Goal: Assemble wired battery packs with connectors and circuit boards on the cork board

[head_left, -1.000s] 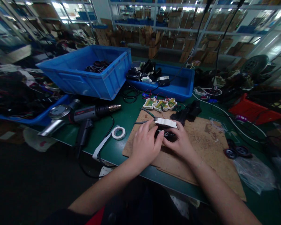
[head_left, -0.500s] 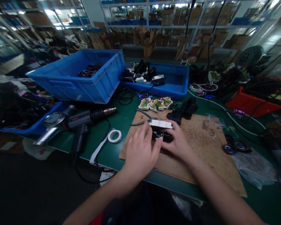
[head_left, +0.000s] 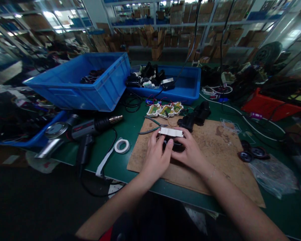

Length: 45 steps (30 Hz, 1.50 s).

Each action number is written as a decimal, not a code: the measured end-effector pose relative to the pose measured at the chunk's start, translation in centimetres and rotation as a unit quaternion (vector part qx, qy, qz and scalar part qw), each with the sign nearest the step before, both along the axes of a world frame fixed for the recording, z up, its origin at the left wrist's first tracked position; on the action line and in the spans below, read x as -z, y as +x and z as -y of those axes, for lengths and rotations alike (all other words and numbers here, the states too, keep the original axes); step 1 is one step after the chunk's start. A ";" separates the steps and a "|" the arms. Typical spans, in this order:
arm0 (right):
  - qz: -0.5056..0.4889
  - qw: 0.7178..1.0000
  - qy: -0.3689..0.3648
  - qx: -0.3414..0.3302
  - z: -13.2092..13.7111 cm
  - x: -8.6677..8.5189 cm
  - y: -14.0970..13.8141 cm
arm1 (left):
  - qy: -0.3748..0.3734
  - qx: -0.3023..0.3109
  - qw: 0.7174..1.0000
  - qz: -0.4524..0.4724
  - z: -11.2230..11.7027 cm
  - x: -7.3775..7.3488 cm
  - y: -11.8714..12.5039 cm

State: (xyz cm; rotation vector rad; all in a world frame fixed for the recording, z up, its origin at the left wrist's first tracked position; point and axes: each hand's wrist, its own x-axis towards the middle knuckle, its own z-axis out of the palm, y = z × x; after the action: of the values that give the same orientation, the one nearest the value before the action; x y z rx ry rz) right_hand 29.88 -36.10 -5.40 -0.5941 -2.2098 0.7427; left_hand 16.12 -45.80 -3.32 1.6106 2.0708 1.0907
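**White-and-black assembly [head_left: 171, 132] caught in a two-handed grip**

I have it just above or on the near middle of the brown board [head_left: 210, 160]; from this angle I cannot tell whether its underside touches. The white part lies uppermost, the black below it, with a thin pale wire showing at the near side.

My left hand [head_left: 157, 157] is closed on the left end, its thumb against the near face, and my right hand [head_left: 190, 152] is closed on the right end — so the grip is firm from both sides. I judge the step in hand to be bringing the two parts into line or pressing them together; whether they are seated I can't see behind my fingers. The next move calls for even pressure at both ends, and for minding that wire so it isn't pinched.

Just beyond my fingertips lie the pliers [head_left: 156, 128], partly over the board's edge, within easy reach. Behind them sit the white shells [head_left: 167, 111] with green inside, and to their right the black housings [head_left: 202, 112]. Further left on the green bench [head_left: 130, 124] are the tape roll [head_left: 122, 146] and the heat gun [head_left: 90, 129] — both apart from my hands.
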 end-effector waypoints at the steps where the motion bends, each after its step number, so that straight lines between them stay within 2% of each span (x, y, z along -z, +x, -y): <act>1: 0.001 1.000 0.000 0.000 0.0 0.0 0.0 | 0.000 -0.002 1.000 -0.007 -0.1 0.0 0.0; 9: -0.002 1.000 0.003 -0.005 -0.2 0.1 0.0 | -0.030 0.011 0.990 -0.136 -0.1 -0.7 -0.5; 13: 0.000 1.000 0.014 -0.002 -0.1 0.2 0.0 | -0.048 0.026 0.976 -0.212 0.3 -1.4 -0.9; 18: -0.008 0.999 0.031 0.002 0.1 -0.3 -0.3 | -0.032 0.047 0.957 -0.283 1.4 -2.5 -2.3; 21: -0.009 1.000 0.028 0.003 0.2 -0.5 -0.3 | 0.025 0.062 0.969 -0.239 1.3 -2.9 -4.0; 24: -0.006 1.000 0.028 0.010 0.2 -0.4 -0.2 | 0.080 0.063 0.983 -0.151 0.0 -3.0 -6.2; 27: -0.004 1.000 0.027 0.012 0.1 -0.1 -0.1 | 0.070 0.129 0.983 -0.111 -2.1 -3.0 -8.1; 29: -0.005 1.000 0.028 0.010 0.0 0.1 -0.1 | 0.047 0.187 0.972 -0.132 -3.4 -3.1 -8.6; 32: -0.007 0.999 0.031 0.004 0.0 0.1 -0.1 | 0.003 0.225 0.948 -0.225 -4.8 -3.6 -8.1; 35: -0.006 1.000 0.030 0.003 0.0 0.1 0.0 | -0.030 0.187 0.930 -0.316 -5.3 -3.9 -6.6; 37: -0.006 1.000 0.028 0.006 -0.1 0.1 0.0 | -0.034 0.150 0.929 -0.338 -5.4 -3.9 -5.4; 40: -0.008 1.000 0.028 0.008 -0.1 0.1 0.1 | -0.038 0.106 0.939 -0.325 -5.2 -3.6 -4.5; 42: -0.010 0.999 0.030 0.006 -0.2 0.1 0.1 | -0.039 0.101 0.952 -0.288 -5.1 -3.5 -4.7; 43: -0.012 0.999 0.031 0.006 -0.2 0.2 0.1 | -0.039 0.118 0.959 -0.253 -5.1 -3.6 -5.1; 45: -0.012 0.999 0.030 0.007 -0.1 0.2 0.1 | -0.042 0.191 0.969 -0.149 -5.2 -3.9 -6.4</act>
State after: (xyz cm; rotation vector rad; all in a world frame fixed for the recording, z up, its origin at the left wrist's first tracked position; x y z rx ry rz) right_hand 29.94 -35.96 -5.61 -0.5686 -2.1953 0.6705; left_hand 9.74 -40.60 0.55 2.1196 1.8261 0.6543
